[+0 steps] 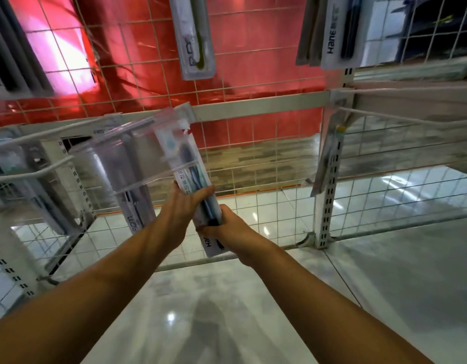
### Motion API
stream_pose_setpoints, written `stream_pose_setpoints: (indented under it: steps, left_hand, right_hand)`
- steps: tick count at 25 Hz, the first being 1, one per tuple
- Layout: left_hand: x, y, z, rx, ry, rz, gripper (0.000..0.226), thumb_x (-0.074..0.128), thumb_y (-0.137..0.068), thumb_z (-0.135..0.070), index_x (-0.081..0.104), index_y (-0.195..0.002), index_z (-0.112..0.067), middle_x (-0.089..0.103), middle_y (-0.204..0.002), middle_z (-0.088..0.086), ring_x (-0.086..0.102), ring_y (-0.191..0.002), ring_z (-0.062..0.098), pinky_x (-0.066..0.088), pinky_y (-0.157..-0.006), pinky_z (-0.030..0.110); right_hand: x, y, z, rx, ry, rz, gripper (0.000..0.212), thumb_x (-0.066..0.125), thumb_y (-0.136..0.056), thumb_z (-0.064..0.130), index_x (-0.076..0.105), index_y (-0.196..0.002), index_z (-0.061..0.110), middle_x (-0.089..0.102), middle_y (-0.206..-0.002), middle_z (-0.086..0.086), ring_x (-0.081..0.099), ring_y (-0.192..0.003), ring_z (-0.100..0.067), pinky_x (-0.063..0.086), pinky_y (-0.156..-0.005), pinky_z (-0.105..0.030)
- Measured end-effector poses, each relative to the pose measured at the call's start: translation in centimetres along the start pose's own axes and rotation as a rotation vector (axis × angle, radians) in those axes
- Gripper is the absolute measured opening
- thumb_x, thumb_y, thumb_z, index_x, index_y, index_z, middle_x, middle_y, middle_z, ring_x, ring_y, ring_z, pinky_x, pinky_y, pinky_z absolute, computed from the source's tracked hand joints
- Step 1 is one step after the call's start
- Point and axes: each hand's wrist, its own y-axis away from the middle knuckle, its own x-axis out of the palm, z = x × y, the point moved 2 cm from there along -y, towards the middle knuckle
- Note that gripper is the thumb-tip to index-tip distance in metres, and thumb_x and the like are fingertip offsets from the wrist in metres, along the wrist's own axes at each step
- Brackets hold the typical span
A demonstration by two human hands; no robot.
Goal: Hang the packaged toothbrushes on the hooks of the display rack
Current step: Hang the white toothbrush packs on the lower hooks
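While both hands close on a stack of toothbrush packs (193,179) low in front of the wire-grid display rack (253,82), hanging only partly done, to judge by how things lie. Left hand (182,208) wrapped round the stack's left edge from behind, thumb lying across the printed face; right hand (228,227) gripping the lower end of the same stack, fingers curled under it. Upper end of the stack tilted up and away toward the horizontal rail (253,107) and the grid, close to the white wire hooks (56,132) that jut out at the left; cannot tell through the blur whether a hole at the top has met a hook tip. Already hung: one pack with a green brush (194,38) on the upper row at centre, a bunch of Hane-branded packs (337,30) on the upper right, grey packs (14,48) on the upper left, clear packs (130,179) on the lower left hooks, and a single thin pack (327,153) beside the slotted upright (332,179) at the right. Left to do, as a judgement: thread the held packs onto a hook, likely several, since more than one card seems pressed together in the grip. Bare grid showing across the middle, red foil (148,61) behind it, glossy floor tiles (227,311) below.
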Motion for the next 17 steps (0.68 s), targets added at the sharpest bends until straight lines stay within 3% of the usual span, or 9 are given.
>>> stream_pose_setpoints:
  steps: [2,5,8,10,14,17]
  left_hand:
    - [-0.3,-1.0,-0.1,-0.023,0.008,-0.008,0.057,0.066,-0.082,-0.009,0.039,-0.132,-0.014,0.054,-0.119,0.006,0.052,-0.109,0.022,0.047,-0.096,0.041]
    - [-0.9,-2.2,-0.5,-0.044,-0.013,0.054,0.044,0.064,-0.084,-0.008,0.040,-0.119,-0.020,0.055,-0.100,-0.001,0.054,-0.095,0.017,0.050,-0.076,0.030]
    - [-1.5,-3.3,-0.8,-0.042,-0.057,0.121,0.056,0.073,-0.073,-0.017,0.042,-0.119,-0.019,0.057,-0.097,0.001,0.059,-0.091,0.016,0.054,-0.063,0.024]
    - [-1.6,-3.8,-1.0,-0.020,-0.087,0.118,0.059,0.073,-0.071,-0.017,0.041,-0.121,-0.019,0.058,-0.097,0.000,0.059,-0.091,0.015,0.053,-0.065,0.025]
    - [-2.5,-3.8,-0.5,0.111,-0.128,0.111,0.053,0.069,-0.076,-0.013,0.042,-0.121,-0.020,0.060,-0.104,0.000,0.061,-0.095,0.014,0.053,-0.073,0.026]
    - [-2.0,-3.9,0.2,0.133,-0.119,0.209,0.051,0.067,-0.070,-0.018,0.048,-0.117,-0.018,0.061,-0.105,0.008,0.063,-0.097,0.020,0.055,-0.077,0.031]
  right_hand:
    - [0.5,-1.1,0.1,0.008,-0.036,0.004,0.040,0.060,-0.088,0.013,0.043,-0.124,0.012,0.059,-0.120,-0.015,0.058,-0.105,-0.028,0.046,-0.072,-0.027]
    - [1.3,-2.9,-0.1,-0.007,-0.077,0.000,0.043,0.063,-0.086,0.014,0.045,-0.125,0.009,0.060,-0.119,-0.017,0.059,-0.101,-0.027,0.047,-0.070,-0.028]
    - [1.6,-3.9,0.1,-0.025,-0.088,-0.007,0.040,0.063,-0.087,0.013,0.050,-0.124,0.007,0.062,-0.117,-0.019,0.056,-0.089,-0.020,0.043,-0.059,-0.021]
    - [1.4,-4.3,0.4,-0.028,-0.109,0.004,0.039,0.063,-0.087,0.014,0.052,-0.123,0.007,0.063,-0.116,-0.019,0.057,-0.087,-0.019,0.043,-0.059,-0.021]
    - [0.9,-4.0,-0.3,-0.102,-0.266,0.120,0.031,0.057,-0.092,0.023,0.050,-0.120,0.012,0.063,-0.113,-0.012,0.061,-0.091,-0.015,0.051,-0.070,-0.023]
    - [0.5,-4.5,-2.3,-0.067,-0.357,0.095,0.041,0.038,-0.098,0.042,0.044,-0.128,0.015,0.059,-0.123,-0.011,0.058,-0.112,-0.026,0.050,-0.094,-0.041]
